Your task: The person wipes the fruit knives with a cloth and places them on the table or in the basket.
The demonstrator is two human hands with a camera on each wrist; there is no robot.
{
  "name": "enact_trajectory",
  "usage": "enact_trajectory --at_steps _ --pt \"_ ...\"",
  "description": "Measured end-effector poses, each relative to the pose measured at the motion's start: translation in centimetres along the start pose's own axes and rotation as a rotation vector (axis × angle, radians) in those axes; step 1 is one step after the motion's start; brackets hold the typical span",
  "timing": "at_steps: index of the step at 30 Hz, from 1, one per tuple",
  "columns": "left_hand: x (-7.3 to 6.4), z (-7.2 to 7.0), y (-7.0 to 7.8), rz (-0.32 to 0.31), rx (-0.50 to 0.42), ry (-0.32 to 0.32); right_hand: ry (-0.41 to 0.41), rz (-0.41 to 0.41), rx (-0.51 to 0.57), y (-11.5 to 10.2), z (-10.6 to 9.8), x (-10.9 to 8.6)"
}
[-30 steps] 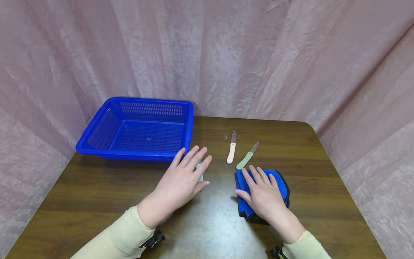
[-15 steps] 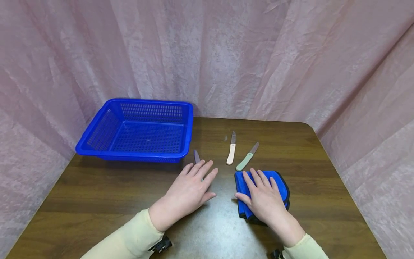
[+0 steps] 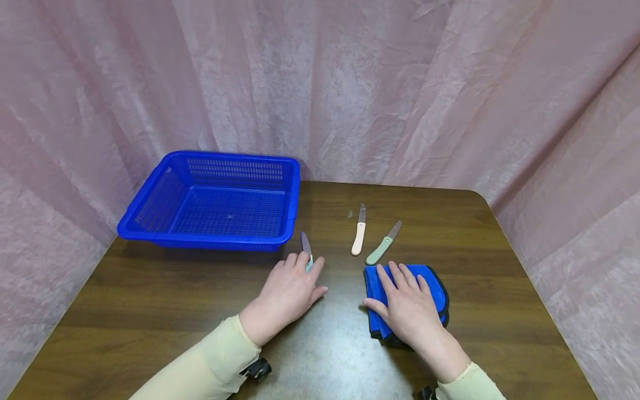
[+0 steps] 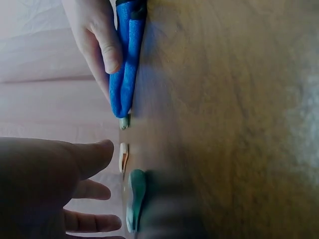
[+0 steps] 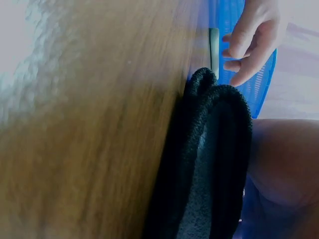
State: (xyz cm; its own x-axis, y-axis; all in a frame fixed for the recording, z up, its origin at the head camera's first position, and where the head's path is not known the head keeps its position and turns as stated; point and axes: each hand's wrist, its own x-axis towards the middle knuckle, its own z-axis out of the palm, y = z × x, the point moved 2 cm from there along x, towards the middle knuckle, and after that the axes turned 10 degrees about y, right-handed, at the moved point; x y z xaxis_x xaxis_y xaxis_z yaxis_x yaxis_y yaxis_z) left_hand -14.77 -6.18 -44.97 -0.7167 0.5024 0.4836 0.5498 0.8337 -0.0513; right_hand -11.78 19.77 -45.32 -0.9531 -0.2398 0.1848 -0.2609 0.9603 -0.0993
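One blue-handled knife (image 3: 306, 246) shows more — left hand (image 3: 286, 291), loose-fingered, dips; right hand (image 3: 414, 311) stays flat.

At the bottom of the head view, left of centre, the forearm is clothed in a pale yellow-green left sleeve (image 3: 200, 361), plain, lightly creased and ended at the wrist. At its cuff a small black device (image 3: 257, 369) is worn. Toward the lower right, a matching right sleeve (image 3: 472, 383) is cropped by the frame's edge, and a second black device (image 3: 426, 393) is partly shown. The left grip (image 3: 286, 288) and right grip (image 3: 411, 309) are uncovered.
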Motion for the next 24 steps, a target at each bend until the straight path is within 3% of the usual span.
enact_trajectory --at_steps 5,16,24 --pt "0.17 0.29 -0.1 -0.013 -0.007 0.01 0.0 0.003 -0.008 -0.18 0.09 0.02" --pt "0.59 0.41 -0.35 -0.045 0.007 -0.074 0.007 0.01 -0.011 -0.51 0.13 0.01" --pt "0.58 0.25 -0.83 -0.044 0.009 -0.103 0.112 0.039 0.094 -0.31 -0.09 0.26"
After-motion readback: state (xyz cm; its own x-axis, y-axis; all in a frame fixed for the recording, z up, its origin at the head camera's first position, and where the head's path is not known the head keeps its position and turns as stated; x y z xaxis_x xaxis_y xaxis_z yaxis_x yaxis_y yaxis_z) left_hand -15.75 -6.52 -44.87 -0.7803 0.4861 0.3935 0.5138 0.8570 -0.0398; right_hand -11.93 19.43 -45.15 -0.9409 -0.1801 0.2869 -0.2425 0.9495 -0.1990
